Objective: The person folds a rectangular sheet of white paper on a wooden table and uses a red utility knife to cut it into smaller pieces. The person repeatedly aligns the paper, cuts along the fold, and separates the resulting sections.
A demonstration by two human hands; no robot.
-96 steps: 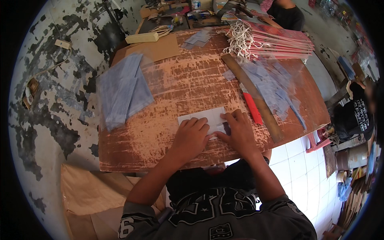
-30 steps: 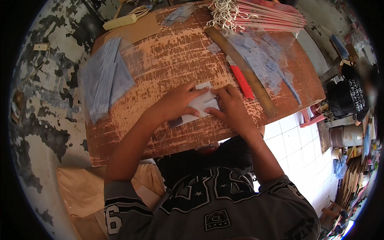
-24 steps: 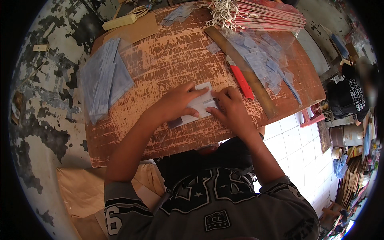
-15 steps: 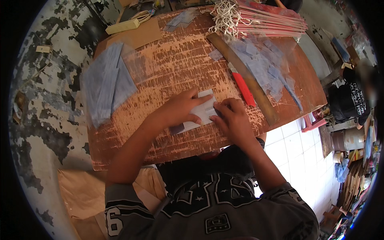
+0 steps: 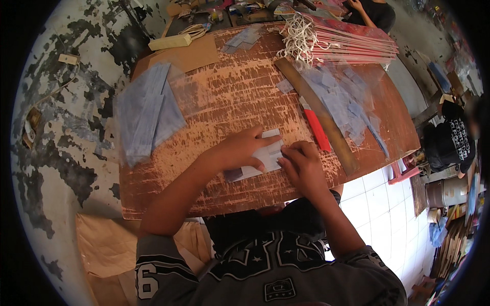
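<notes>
A small stack of pale, whitish sheets (image 5: pixel 268 157) lies on the worn wooden table close to its front edge. Across its left side rests my left hand (image 5: pixel 240 152), index finger and thumb spread apart and pressing the sheets down. My right hand (image 5: pixel 305 166) is at the stack's right edge, its fingers bent and closed on that edge in a pinch. Beneath the lower left corner a darker piece (image 5: pixel 234 175) peeks out. To the right lie a red-handled cutter (image 5: pixel 317 130) and a long brownish ruler-like strip (image 5: pixel 322 112).
Clear bluish plastic sheets (image 5: pixel 148 112) lie at left, with cut plastic pieces (image 5: pixel 337 97) at right. Behind are a cardboard sheet (image 5: pixel 191 53), a power strip (image 5: pixel 170 42) and a red bundle with white cords (image 5: pixel 347 41). Other people (image 5: pixel 377 13) are at the far side and right.
The view has tilted up slightly, so the table sits lower and a person's arm shows at the far side. Both hands keep nearly the same hold on the sheets.
</notes>
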